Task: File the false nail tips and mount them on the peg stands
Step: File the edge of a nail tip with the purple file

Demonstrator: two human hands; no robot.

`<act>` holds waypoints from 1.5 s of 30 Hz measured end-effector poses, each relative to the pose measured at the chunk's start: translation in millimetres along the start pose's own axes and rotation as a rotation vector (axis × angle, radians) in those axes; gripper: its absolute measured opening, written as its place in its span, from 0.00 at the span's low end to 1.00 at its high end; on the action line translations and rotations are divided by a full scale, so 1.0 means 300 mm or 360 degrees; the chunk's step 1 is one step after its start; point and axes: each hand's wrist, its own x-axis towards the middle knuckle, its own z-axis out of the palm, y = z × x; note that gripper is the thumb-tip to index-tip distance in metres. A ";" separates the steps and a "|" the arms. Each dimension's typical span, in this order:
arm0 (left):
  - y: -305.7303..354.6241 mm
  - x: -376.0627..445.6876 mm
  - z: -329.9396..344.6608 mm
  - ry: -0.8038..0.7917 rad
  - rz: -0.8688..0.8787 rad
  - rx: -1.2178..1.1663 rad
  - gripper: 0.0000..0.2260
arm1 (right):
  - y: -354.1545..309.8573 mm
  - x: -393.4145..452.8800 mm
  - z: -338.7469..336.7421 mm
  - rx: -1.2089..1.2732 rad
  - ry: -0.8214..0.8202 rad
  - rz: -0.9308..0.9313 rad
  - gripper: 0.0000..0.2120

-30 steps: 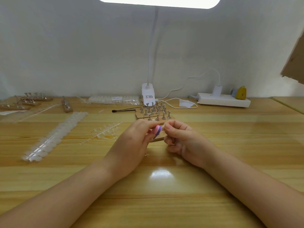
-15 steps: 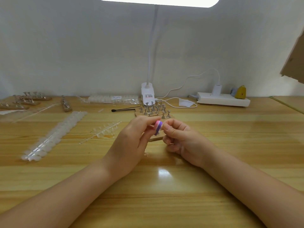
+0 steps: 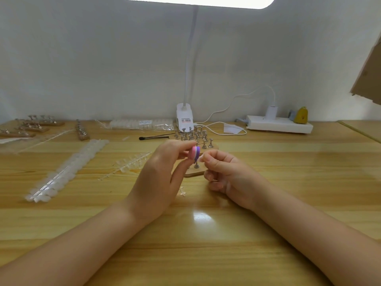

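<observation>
My left hand [image 3: 162, 174] pinches a small pink and purple nail file block [image 3: 195, 153] between thumb and fingers, held upright above the table. My right hand [image 3: 224, 174] pinches a tiny clear false nail tip [image 3: 202, 157] against the block's purple side. Just behind and under the hands lies a wooden base [image 3: 194, 172] with one metal peg stand [image 3: 196, 165] showing. Farther back a wooden board carries several bare metal peg stands [image 3: 195, 135].
Strips of clear nail tips [image 3: 68, 168] and a smaller strip [image 3: 133, 162] lie at the left. More peg stand bars [image 3: 31, 125] sit far left. A black-tipped brush [image 3: 153, 137], lamp clamp [image 3: 185, 118], packaged tips [image 3: 142, 123] and power strip [image 3: 279, 124] line the back.
Both hands have risen slightly and the file block has turned more upright, its pink and purple layers showing more. The nail tip stays pressed against it.
</observation>
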 end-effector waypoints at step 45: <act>-0.009 0.016 -0.044 -0.0091 0.0443 0.0533 0.07 | -0.011 0.008 -0.019 -0.0129 -0.0242 0.0106 0.04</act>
